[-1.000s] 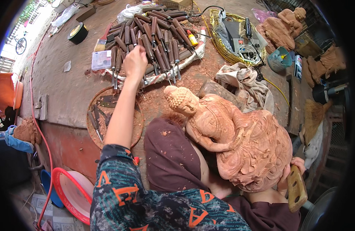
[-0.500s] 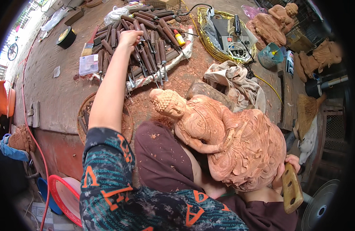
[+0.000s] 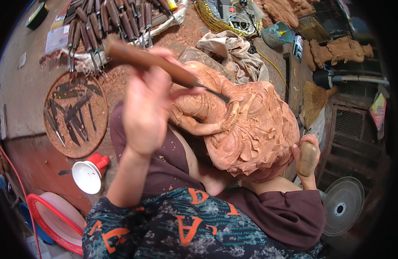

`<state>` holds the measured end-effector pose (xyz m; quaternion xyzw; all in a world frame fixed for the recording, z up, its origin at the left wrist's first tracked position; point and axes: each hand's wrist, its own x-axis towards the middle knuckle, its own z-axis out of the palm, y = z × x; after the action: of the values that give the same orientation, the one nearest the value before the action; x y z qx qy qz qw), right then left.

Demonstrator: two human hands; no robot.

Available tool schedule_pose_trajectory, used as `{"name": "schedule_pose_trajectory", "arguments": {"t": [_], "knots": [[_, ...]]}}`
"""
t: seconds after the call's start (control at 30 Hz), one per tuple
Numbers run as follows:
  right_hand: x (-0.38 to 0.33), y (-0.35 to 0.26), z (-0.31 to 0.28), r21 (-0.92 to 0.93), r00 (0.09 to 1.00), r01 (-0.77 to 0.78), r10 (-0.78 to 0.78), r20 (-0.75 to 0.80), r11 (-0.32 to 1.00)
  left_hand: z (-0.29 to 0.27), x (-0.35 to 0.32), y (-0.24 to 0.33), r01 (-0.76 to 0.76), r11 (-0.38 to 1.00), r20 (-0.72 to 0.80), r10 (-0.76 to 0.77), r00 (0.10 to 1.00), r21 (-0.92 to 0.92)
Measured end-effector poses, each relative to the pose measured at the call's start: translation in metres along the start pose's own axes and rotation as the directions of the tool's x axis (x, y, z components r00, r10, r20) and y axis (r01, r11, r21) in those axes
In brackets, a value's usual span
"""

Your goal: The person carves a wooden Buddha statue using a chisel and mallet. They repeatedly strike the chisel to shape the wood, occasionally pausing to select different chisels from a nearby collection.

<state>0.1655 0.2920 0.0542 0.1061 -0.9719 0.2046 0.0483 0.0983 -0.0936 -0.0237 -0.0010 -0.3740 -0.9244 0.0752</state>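
Head cam: left hand (image 3: 147,108) is wrapped tight round a wooden-handled chisel (image 3: 164,64), long axis slanting down to the right, tip just touching the reddish carved statue (image 3: 250,129) lying across the lap. Right hand (image 3: 306,157) is at the statue's right side, fist closed on a wooden mallet (image 3: 308,159). More chisels (image 3: 112,19) lie along the floor's far edge, a round tray of blades (image 3: 76,114) to the left.
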Motion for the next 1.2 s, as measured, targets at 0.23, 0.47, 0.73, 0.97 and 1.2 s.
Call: {"name": "schedule_pose_trajectory", "arguments": {"t": [0.23, 0.47, 0.73, 0.97, 1.2], "knots": [[0.045, -0.079, -0.013, -0.107, 0.913, 0.321, -0.278, 0.299, 0.941, -0.025, -0.071, -0.058, -0.364, 0.685, 0.073, 0.415, 0.907, 0.631], [0.065, -0.130, -0.006, -0.094, 0.719, 0.641, -0.554, 0.420, 0.761, -0.018, -0.084, -0.060, -0.322, 0.703, 0.180, 0.271, 0.946, 0.634], [0.065, -0.141, 0.000, -0.194, 0.606, 0.785, -0.662, 0.442, 0.589, -0.012, -0.089, -0.072, -0.348, 0.643, 0.223, 0.270, 0.937, 0.682], [0.065, -0.145, 0.004, -0.186, 0.619, 0.776, -0.669, 0.412, 0.603, -0.008, -0.092, -0.074, -0.363, 0.628, 0.236, 0.279, 0.931, 0.689], [0.069, -0.143, 0.000, -0.309, 0.586, 0.808, -0.622, 0.520, 0.502, 0.006, -0.099, -0.086, -0.398, 0.570, 0.247, 0.325, 0.913, 0.719]]}}
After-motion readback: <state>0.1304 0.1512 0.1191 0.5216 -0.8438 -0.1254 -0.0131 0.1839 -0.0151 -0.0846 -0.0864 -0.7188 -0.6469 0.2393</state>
